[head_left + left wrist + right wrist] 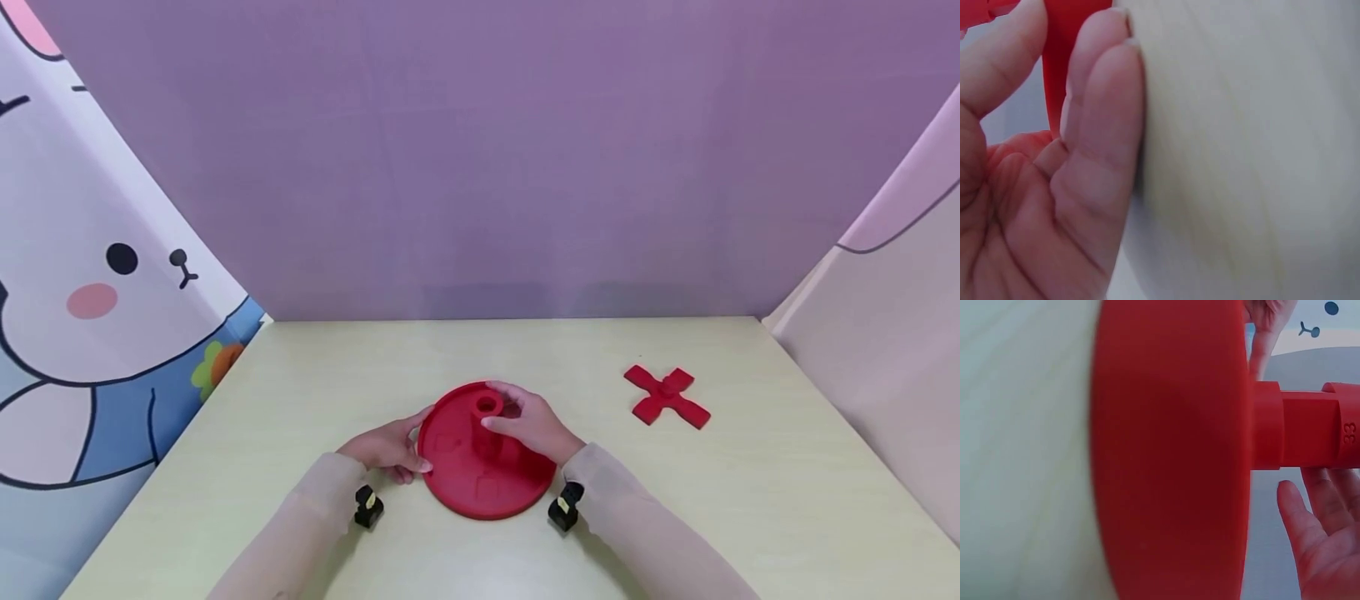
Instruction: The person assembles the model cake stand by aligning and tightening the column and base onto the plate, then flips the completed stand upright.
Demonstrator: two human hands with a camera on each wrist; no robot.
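A red round base (465, 492) with a raised rim rests on the table, and a hollow red post (486, 429) stands upright from it. My left hand (386, 446) grips the rim at the left side; the left wrist view shows the red edge (1057, 69) between thumb and fingers. My right hand (536, 423) holds the post near its top, thumb in front and fingers behind. In the right wrist view the post (1310, 428) carries the number 33, and one finger (1297, 512) stands off from it; the thumb is out of sight there.
A flat red four-armed cross piece (666, 393) lies on the pale table (360, 358), to the right and farther back. A purple cloth wall (517, 167) closes off the back edge. At the left hangs a printed cartoon sheet (112, 350).
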